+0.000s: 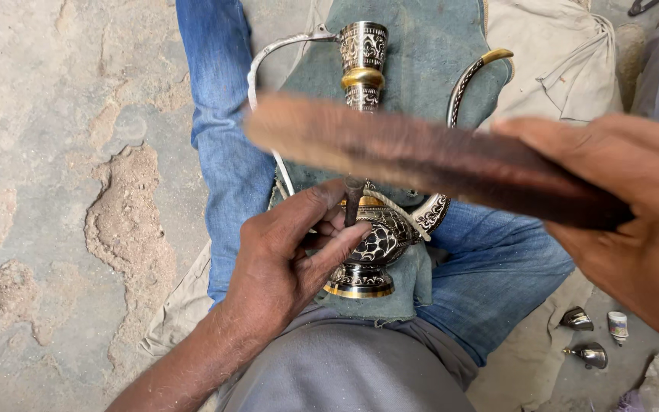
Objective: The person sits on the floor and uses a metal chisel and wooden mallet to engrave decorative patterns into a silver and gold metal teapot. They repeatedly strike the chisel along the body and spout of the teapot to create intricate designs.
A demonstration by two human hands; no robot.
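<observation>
An ornate metal ewer (379,240) with black-and-silver engraving and brass bands lies across my lap on a green cloth (421,61), its neck (363,65) pointing away from me. My left hand (287,263) pinches a thin dark chisel (352,202) upright against the ewer's body. My right hand (634,214) grips a long flat wooden stick (421,156), blurred, held above the chisel's top. The stick hides the middle of the ewer.
My legs in blue jeans (223,137) stretch out over a rough concrete floor (62,191) with broken patches. A beige cloth (566,69) lies at upper right. Small metal parts (585,336) sit on the ground at lower right.
</observation>
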